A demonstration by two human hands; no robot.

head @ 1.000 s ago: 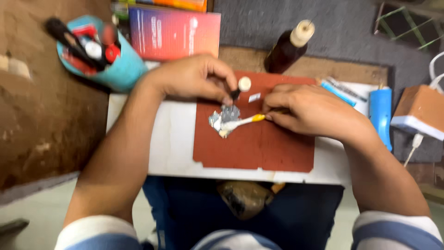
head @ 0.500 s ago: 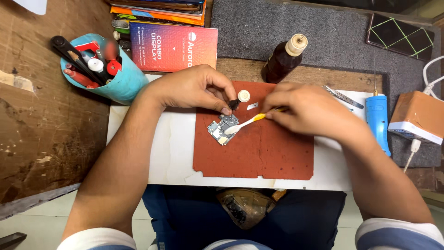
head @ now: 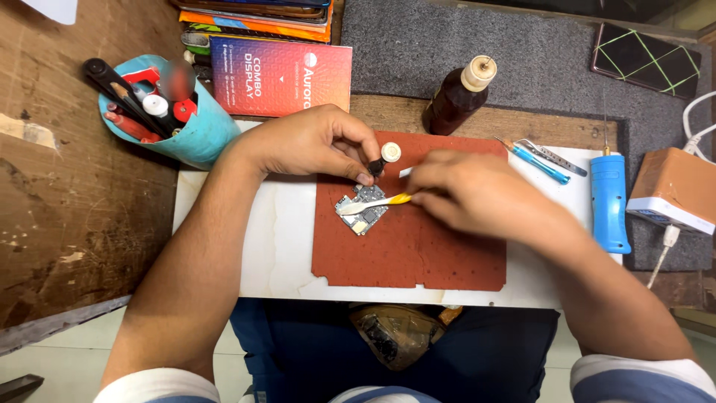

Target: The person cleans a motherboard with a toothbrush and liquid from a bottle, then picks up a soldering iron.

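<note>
Centrally on the red mat point(head: 418, 254), left hand point(head: 313, 142) fingertips pinched on the small circuit board's point(head: 362, 210) upper edge, right hand point(head: 477, 194) closed around a yellow-handled brush point(head: 373, 204) lying across the board, brown bottle point(head: 456, 97) beyond the mat.

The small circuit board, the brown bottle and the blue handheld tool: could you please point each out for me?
Circuit board point(head: 359, 216), head view, on its lower half.
Brown bottle point(head: 451, 107), head view, on its dark body.
Blue handheld tool point(head: 608, 201), head view, mid-handle.

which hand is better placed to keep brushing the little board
Right. The right hand already holds the brush, its head lying on the board. The left hand is pinching a small black part above the board, so it looks occupied.
</note>
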